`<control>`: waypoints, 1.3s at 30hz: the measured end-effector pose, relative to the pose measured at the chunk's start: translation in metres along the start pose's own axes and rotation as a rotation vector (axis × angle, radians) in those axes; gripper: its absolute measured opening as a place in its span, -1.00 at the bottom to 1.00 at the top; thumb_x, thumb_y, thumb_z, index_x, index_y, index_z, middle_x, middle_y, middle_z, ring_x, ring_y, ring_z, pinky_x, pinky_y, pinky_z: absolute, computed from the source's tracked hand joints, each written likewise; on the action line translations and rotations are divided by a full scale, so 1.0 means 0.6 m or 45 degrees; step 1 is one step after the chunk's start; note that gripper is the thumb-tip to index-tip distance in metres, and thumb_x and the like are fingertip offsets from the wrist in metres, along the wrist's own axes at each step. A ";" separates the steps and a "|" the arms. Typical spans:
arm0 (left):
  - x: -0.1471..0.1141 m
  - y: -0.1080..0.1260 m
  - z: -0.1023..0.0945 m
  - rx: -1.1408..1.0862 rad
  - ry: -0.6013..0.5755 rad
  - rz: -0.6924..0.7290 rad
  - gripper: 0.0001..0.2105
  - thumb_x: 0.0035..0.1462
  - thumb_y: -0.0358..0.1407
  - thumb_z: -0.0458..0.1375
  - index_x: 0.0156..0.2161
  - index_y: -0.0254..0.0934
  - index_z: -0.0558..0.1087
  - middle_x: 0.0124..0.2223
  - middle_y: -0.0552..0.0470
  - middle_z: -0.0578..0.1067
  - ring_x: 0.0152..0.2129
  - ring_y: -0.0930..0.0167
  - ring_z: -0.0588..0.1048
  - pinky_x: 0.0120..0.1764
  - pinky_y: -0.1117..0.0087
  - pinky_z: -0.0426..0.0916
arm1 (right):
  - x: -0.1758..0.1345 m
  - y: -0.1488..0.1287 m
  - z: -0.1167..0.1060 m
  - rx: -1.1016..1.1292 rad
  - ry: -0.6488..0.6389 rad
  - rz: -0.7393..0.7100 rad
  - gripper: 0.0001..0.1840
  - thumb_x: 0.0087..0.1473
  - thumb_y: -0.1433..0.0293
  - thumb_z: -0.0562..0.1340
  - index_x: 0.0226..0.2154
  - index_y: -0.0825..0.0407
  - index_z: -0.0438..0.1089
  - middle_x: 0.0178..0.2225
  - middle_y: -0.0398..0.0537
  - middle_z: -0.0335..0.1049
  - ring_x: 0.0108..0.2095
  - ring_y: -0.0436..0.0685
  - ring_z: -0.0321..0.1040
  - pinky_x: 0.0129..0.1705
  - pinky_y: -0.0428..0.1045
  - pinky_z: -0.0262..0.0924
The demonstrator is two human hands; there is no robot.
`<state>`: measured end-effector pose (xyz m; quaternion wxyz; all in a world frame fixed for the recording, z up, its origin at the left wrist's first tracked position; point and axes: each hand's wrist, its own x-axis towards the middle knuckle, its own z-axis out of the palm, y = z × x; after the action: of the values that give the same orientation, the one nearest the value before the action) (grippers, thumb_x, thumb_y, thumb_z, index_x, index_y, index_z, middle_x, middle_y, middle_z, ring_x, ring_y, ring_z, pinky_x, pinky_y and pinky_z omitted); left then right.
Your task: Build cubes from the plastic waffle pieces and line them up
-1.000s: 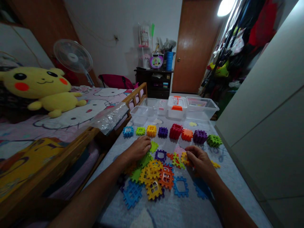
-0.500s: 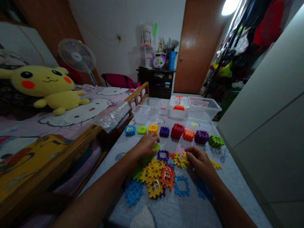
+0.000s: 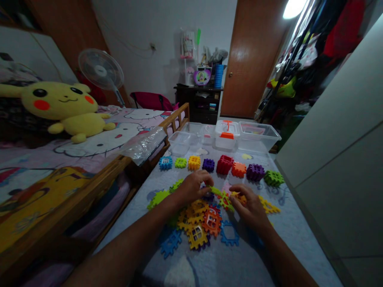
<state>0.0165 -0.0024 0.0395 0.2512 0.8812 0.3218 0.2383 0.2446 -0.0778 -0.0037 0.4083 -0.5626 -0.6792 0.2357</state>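
Note:
My left hand [image 3: 196, 186] is closed on a light green building piece [image 3: 214, 191], pinched between thumb and fingers above the loose pile. To its right, my right hand [image 3: 249, 205] is open, thumb and fingers apart, over a yellow-orange piece [image 3: 239, 197] that it partly covers. Between the hands lies a green piece with red parts [image 3: 225, 201]. Yellow window pieces [image 3: 197, 236], an orange window piece [image 3: 212, 221] and a blue square frame [image 3: 229, 233] lie nearer to me. A purple piece is partly hidden by my left hand.
Behind the pile stands a row of blocks in several colours, including a red stack [image 3: 225, 164] and a purple stack [image 3: 255, 172]. Clear plastic boxes [image 3: 259, 137] line the far table end. A wooden bed rail [image 3: 119, 175] runs along the left, a pale cabinet [image 3: 338, 159] along the right.
My left hand has moved right and toward me from the green pieces, now with a light green piece in its fingers. My right hand's fingers have spread over the yellow-orange piece.

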 end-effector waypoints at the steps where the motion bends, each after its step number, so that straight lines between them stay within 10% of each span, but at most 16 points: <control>1: -0.004 0.003 0.005 -0.004 -0.105 0.018 -0.89 0.04 -0.48 0.18 -0.29 -0.27 0.44 -0.25 0.02 0.48 -0.25 0.37 0.43 -0.14 0.36 0.31 | 0.000 -0.003 0.001 -0.057 -0.006 -0.079 -0.79 0.10 0.28 0.20 -0.22 0.01 0.41 -0.15 0.03 0.41 -0.08 0.23 0.31 -0.02 0.14 0.20; 4: -0.019 0.006 0.009 -0.034 -0.341 0.040 -0.72 -0.02 -0.54 0.15 -0.16 -0.26 0.43 -0.15 -0.01 0.47 -0.19 0.35 0.43 -0.10 0.35 0.33 | -0.002 -0.013 0.006 -0.166 -0.081 -0.218 -0.76 0.11 0.30 0.21 -0.15 0.02 0.39 -0.09 0.07 0.40 -0.02 0.25 0.25 0.04 0.17 0.15; 9: -0.035 0.001 -0.013 -0.074 -0.252 0.042 -0.51 -0.03 -0.62 0.04 0.02 -0.19 0.37 0.02 -0.01 0.41 -0.04 0.35 0.39 0.03 0.32 0.30 | -0.004 -0.031 0.026 -0.317 -0.201 -0.246 -0.66 0.06 0.22 0.29 -0.13 0.02 0.39 -0.14 0.06 0.42 -0.07 0.28 0.24 -0.02 0.18 0.15; 20: -0.026 -0.035 0.003 0.251 -0.349 -0.084 -0.70 0.06 -0.52 0.10 -0.09 -0.24 0.46 -0.06 -0.05 0.51 -0.06 0.29 0.42 0.05 0.26 0.29 | -0.005 -0.027 0.054 -0.372 -0.177 -0.219 -0.58 -0.08 0.39 0.32 -0.09 0.05 0.38 -0.15 0.06 0.39 -0.05 0.30 0.22 0.05 0.21 0.13; 34: -0.132 -0.055 -0.075 0.264 -0.044 -0.289 -0.68 0.16 -0.27 0.08 0.03 -0.23 0.40 0.11 -0.10 0.44 0.09 0.25 0.35 0.17 0.18 0.21 | 0.010 0.013 0.017 0.454 -0.010 0.321 -0.68 0.04 0.21 0.22 -0.17 0.03 0.37 -0.30 -0.04 0.44 -0.30 0.14 0.41 -0.27 0.02 0.30; 39: -0.183 -0.068 -0.085 0.251 -0.006 -0.404 -0.67 0.16 -0.29 0.05 0.03 -0.22 0.41 0.11 -0.09 0.45 0.08 0.25 0.37 0.17 0.19 0.22 | 0.013 0.018 0.004 0.157 0.063 0.268 -0.72 0.06 0.21 0.16 -0.24 0.03 0.40 -0.30 0.02 0.47 -0.30 0.20 0.42 -0.24 0.08 0.30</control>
<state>-0.1059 -0.0360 0.0254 0.1987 0.8403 0.4780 0.1608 0.2484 -0.0669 -0.0114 0.4317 -0.6102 -0.5904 0.3045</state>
